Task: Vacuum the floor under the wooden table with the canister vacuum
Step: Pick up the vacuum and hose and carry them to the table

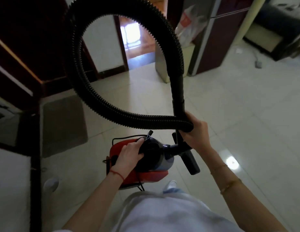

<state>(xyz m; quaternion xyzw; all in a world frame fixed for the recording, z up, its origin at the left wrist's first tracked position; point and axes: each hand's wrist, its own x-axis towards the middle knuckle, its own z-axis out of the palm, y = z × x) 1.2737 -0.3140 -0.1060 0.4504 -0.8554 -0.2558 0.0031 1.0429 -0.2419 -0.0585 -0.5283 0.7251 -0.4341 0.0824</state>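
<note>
Both hands are busy carrying: the left hand (pixel 129 152) curls over the top handle of the red canister vacuum (pixel 142 162) at six o'clock, and the right hand (pixel 195 131) grips the black wand (pixel 177 96) together with a loop of the corrugated hose (pixel 115 52). The floor nozzle (pixel 190 160) hangs off the tiled floor (pixel 238 114). No wooden table is plainly visible, so vacuuming seems not yet begun; everything remains.
</note>
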